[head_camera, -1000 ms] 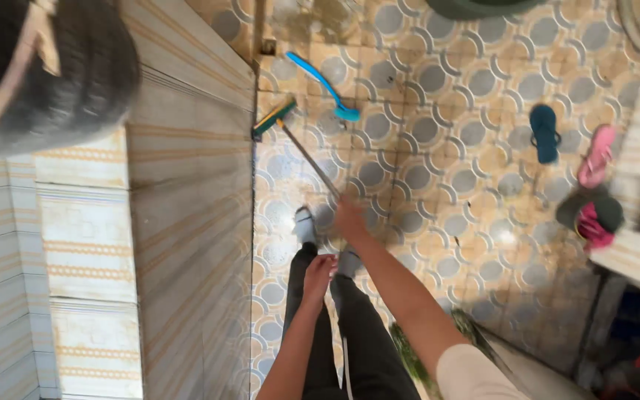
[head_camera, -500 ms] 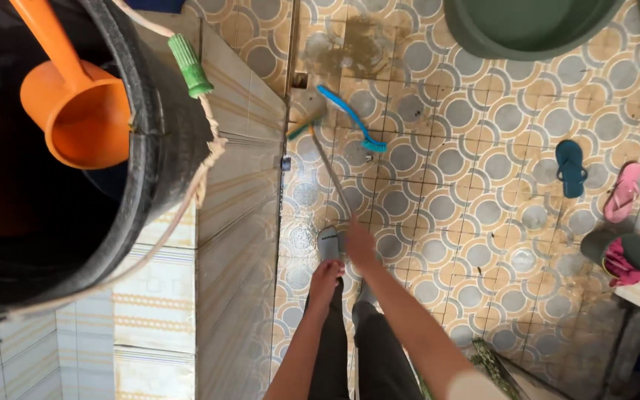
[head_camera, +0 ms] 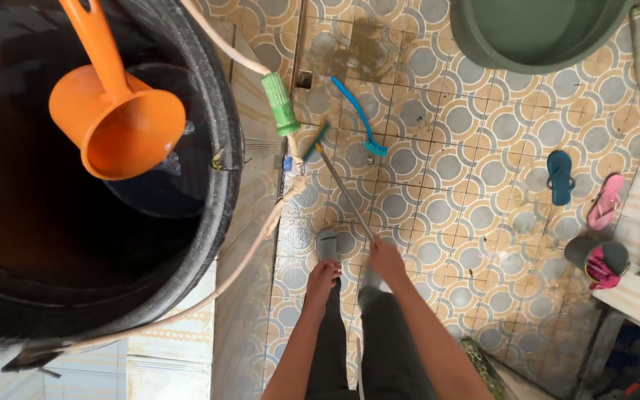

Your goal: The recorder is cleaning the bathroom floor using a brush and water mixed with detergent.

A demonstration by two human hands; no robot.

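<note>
Seen from above, a person is standing on a patterned tile floor (head_camera: 483,185). The right hand (head_camera: 387,261) is gripping the near end of a long-handled floor scrubber (head_camera: 341,187), its thin shaft slanting far-left to a green brush head on the floor beside a blue hand brush (head_camera: 359,117). The left hand (head_camera: 323,281) is closing loosely lower on the handle. The scrubber looks light and stiff, perhaps slippery when wet; holding it with hands spaced apart would suit. A dark water barrel (head_camera: 220,178) with an orange dipper (head_camera: 116,122) is filling the left.

Head camera looks steeply down at the tiled floor (head_camera: 468,192).
</note>
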